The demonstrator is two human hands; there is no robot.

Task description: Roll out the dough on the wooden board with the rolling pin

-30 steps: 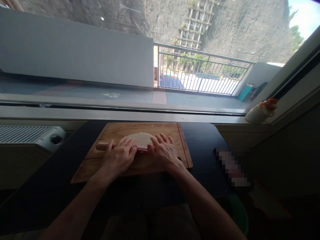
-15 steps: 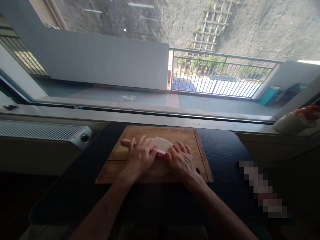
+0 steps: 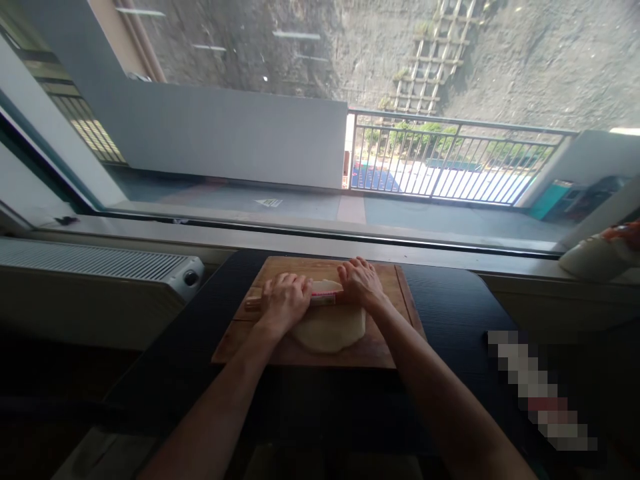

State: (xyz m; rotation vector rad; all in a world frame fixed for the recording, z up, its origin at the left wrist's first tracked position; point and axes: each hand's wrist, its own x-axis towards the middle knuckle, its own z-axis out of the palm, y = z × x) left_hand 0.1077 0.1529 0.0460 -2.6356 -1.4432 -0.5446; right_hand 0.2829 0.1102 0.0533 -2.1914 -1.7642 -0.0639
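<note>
A wooden rolling pin (image 3: 324,300) with a pink-and-white label lies across a flat, pale sheet of dough (image 3: 327,332). My left hand (image 3: 285,301) is closed over the pin's left part, and its left end sticks out past the fingers. My right hand (image 3: 361,285) bears on the right part, with fingers curled over the far side; the right end is hidden beneath that hand and wrist. Dough spreads mostly on the near side of the pin, and a narrow strip shows beyond it. Under everything is a wooden cutting board (image 3: 233,345).
The board rests on a dark table (image 3: 455,303) with rounded corners. A white radiator (image 3: 100,263) stands to the left. Behind the table runs a window sill (image 3: 300,243). A pale container (image 3: 590,257) sits on it at the right. A pixelated object (image 3: 540,390) lies at the table's right side.
Both hands have rolled the pin away from me, uncovering more dough on the near side. My right hand has shifted toward the board's far edge. The whole view has also tilted slightly.
</note>
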